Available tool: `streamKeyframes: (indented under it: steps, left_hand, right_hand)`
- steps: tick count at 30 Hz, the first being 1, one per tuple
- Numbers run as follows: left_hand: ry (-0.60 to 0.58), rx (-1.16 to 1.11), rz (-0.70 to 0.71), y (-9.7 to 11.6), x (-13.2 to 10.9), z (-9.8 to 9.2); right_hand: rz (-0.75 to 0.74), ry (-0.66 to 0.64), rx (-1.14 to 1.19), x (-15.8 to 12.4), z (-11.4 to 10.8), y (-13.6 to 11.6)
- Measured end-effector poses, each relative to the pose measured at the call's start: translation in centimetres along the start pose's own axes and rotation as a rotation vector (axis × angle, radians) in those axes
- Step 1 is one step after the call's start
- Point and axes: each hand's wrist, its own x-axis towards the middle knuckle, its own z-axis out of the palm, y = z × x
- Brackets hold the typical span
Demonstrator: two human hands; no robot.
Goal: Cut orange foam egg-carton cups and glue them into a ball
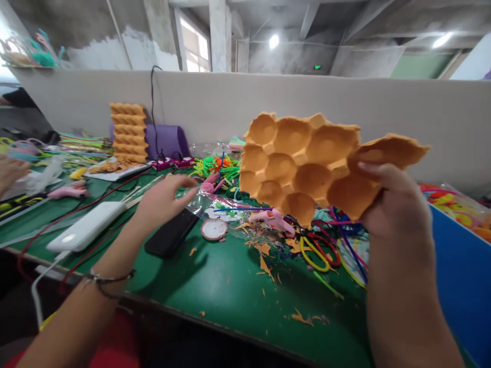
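Note:
In my right hand point(402, 209) is a torn piece of orange egg carton point(307, 163), raised above the table with its hollow cups facing me. My thumb lies over its right edge, where one strip juts out. Its left end hangs free. My left hand point(164, 199) hovers over the table with thumb and fingers apart, holding nothing. Beneath and beside it lies a black phone point(174, 232). A small round white disc point(214, 229) rests near the phone. Below the carton are a pink glue gun point(274, 221) and scissors with yellow and red handles point(318, 253).
Orange scraps point(264, 260) litter the green table point(215, 281). A white power strip point(86, 225) with cables lies at left, near another pink glue gun point(69, 190). Another orange egg carton point(129, 133) stands at the back. At far left, another person's hand point(11, 174) shows. A blue box point(456, 276) stands right.

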Motion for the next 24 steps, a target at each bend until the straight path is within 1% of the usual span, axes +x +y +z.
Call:
streamKeyframes:
  steps: [1, 2, 3, 4, 5, 6, 8, 12, 14, 16, 19, 22, 24]
  left_hand:
    - [-0.132, 0.158, -0.028, -1.3, -1.0, 0.7]
    - [-0.257, 0.264, -0.065, -2.4, -2.0, 1.6]
    - [-0.347, 0.329, -0.106, -3.1, -2.8, 2.4]
    - [-0.411, 0.371, -0.139, -3.5, -3.6, 3.1]
    - [-0.440, 0.401, -0.185, -3.6, -4.1, 3.7]
    - [-0.453, 0.415, -0.234, -3.5, -4.4, 4.2]
    - [-0.439, 0.426, -0.319, -2.8, -4.3, 4.8]
    - [-0.414, 0.445, -0.424, -1.6, -2.8, 5.2]
    - [-0.445, 0.462, -0.456, -1.4, -2.1, 5.2]
    - [-0.501, 0.467, -0.484, -1.4, -1.6, 5.2]
    - [-0.571, 0.483, -0.462, -1.7, -1.2, 5.2]
    - [-0.601, 0.529, -0.353, -1.9, -0.9, 5.5]
    - [-0.619, 0.544, -0.310, -2.0, -0.9, 5.8]
  right_hand:
    - [-0.022, 0.020, 0.005, 0.0, -0.1, -0.2]
    - [-0.045, 0.032, 0.004, 0.1, -0.2, -0.3]
    - [-0.066, 0.032, -0.005, 0.1, -0.3, -0.4]
    - [-0.088, 0.024, -0.018, 0.1, -0.4, -0.4]
    - [-0.108, 0.006, -0.030, 0.2, -0.4, -0.4]
    - [-0.121, -0.017, -0.036, 0.2, -0.4, -0.3]
    - [-0.140, -0.031, -0.013, 0.2, -0.4, -0.2]
    - [-0.195, 0.044, 0.118, 0.1, -0.1, -0.1]
    - [-0.216, 0.058, 0.168, 0.1, 0.0, -0.2]
    - [-0.218, 0.048, 0.189, 0.0, 0.1, -0.3]
    - [-0.219, 0.017, 0.187, -0.2, 0.1, -0.5]
    - [-0.232, 0.020, 0.186, -0.3, 0.1, -0.4]
    - [-0.218, 0.035, 0.186, -0.3, 0.0, -0.3]
